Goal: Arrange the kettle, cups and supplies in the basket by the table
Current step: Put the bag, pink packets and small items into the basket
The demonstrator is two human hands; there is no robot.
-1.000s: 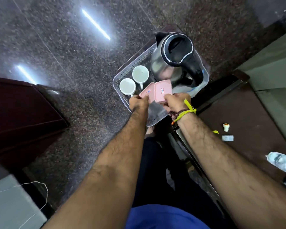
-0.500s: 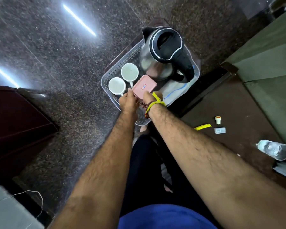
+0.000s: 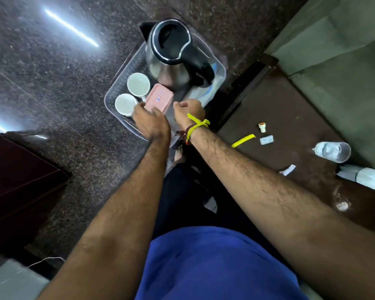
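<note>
Pretty dim indoor shot overall. The polished dark floor [image 3: 52, 68] bounces back two ceiling tube lights as hard white streaks, one long at upper left, one at the left edge. The kettle [image 3: 171, 55] picks up soft sheen on its steel body. Wide-angle lens bends everything near the borders, forearms look stretched. Whole frame is a bit smeary, motion blur worst around the left hand [image 3: 149, 120] and right hand [image 3: 189, 111].

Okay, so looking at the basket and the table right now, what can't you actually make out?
- Head view: the near end of the basket is covered by the left hand and right hand.
- The label on the pink box is too small to read.
- The kettle hides the basket floor under it.
- The white item on the table is cut off by the right edge.
</note>
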